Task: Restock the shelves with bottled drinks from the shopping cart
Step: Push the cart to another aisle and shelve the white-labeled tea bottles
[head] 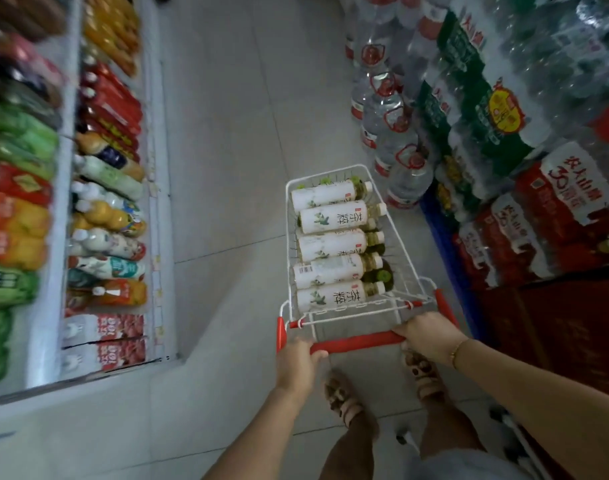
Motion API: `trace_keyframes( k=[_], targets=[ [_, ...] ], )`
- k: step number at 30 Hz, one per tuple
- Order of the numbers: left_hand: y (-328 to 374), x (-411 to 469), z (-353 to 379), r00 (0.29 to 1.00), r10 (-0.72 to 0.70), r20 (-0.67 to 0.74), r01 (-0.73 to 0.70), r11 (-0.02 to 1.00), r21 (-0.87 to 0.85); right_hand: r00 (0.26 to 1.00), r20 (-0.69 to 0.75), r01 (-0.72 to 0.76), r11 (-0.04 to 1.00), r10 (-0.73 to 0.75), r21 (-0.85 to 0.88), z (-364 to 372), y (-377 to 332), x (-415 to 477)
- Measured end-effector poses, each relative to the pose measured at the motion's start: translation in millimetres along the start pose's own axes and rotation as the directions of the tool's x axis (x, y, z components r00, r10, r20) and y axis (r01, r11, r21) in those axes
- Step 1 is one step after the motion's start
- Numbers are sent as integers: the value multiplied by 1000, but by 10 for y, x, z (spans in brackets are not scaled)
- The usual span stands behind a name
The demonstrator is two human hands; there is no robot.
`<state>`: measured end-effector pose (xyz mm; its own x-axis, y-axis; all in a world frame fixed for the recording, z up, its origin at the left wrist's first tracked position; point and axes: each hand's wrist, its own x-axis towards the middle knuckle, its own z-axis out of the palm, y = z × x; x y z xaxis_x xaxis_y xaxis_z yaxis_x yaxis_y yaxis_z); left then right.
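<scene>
Left hand (pixel 298 362) and right hand (pixel 431 336) curl fingers round the red cart handle (pixel 356 342); shelves (pixel 67 168) left, water packs (pixel 497 109) crowding right

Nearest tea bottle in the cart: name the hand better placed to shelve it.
Probably left: the left hand holds the handle on the side of the shelves; the right hand can steady the cart.
</scene>
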<state>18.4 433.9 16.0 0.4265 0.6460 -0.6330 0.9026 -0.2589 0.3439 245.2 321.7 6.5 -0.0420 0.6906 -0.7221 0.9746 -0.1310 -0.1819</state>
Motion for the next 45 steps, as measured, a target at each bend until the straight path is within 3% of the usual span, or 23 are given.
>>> trace_keyframes(
  k=[5, 10, 17, 24, 35, 38, 45],
  targets=[
    [-604, 267, -579, 997, -79, 7, 79, 997, 17, 998, -66, 19, 998, -15, 60, -257, -645, 476],
    [-995, 613, -978, 998, -68, 8, 67, 992, 105, 994, -100, -26, 995, 35, 94, -591, -945, 917],
    [-1034, 1094, -1231, 999, -31, -16, 33, 974, 222, 994, -109, -13, 999, 7, -53, -1346, -662, 1534],
    [-888, 1748, -1552, 992, 9, -125, 7, 992, 126, 988, -121, 67, 973, -96, -222, -2287, -190, 2340],
    [-1277, 2907, -2929, 989, -114, -89, 125, 983, 134, 974, -127, 171, 979, -185, -114, -3578, -418, 3557],
    [-1432, 3258, -3308, 978, -184, -100, 190, 980, 57, 973, -163, 158, 986, -163, -42, -3844, -536, 3900],
    [-1653, 4282, -4359, 968, -242, -67, 248, 962, 114, 971, -195, 133, 990, -139, -41, -4762, -627, 4913]
  ],
)
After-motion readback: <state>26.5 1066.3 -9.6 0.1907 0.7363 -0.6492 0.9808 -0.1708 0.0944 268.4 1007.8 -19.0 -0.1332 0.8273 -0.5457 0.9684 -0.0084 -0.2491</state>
